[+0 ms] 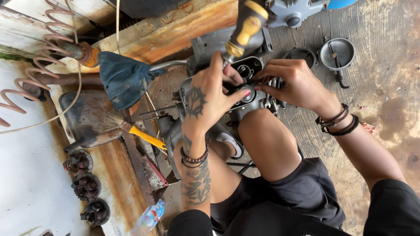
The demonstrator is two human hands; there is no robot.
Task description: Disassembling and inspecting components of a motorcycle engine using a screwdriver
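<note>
L hand [205, 98]: ours, tattooed, fingers curled round the screwdriver [242, 32] low on its shaft. Handle is yellow/black and sticks up toward the far side; the tip is hidden behind our fingers.
R hand [295, 83]: fingertips pinched on a small metal part at the carb's top. We can't tell what the part is.
Carb [245, 83]: grey metal body, centre of scene, just beyond our knees, both hands on it. It sits on the floor [385, 78] at the edge of the wooden plank [175, 35].
Wrists: dark bead bands on both.
Far right: round metal cap [336, 53] w/ a small lever, lying on the floor, well apart from the R hand. A second dark ring [300, 54] lies between it and the carb.
Far centre: grey cast housing [293, 11] at the top edge, a blue thing beside it.
Left of carb: blue rag [122, 78] draped over a metal rod.
Near left: brush [131, 129] w/ yellow handle, bristles pointing left, on a dark rusty metal piece.
Far left: coiled hose [39, 65], pinkish, on the white surface.
Near left edge: three dark round parts [86, 187] in a row.
Near centre: clear plastic bottle [148, 217] lying by our L elbow.
</note>
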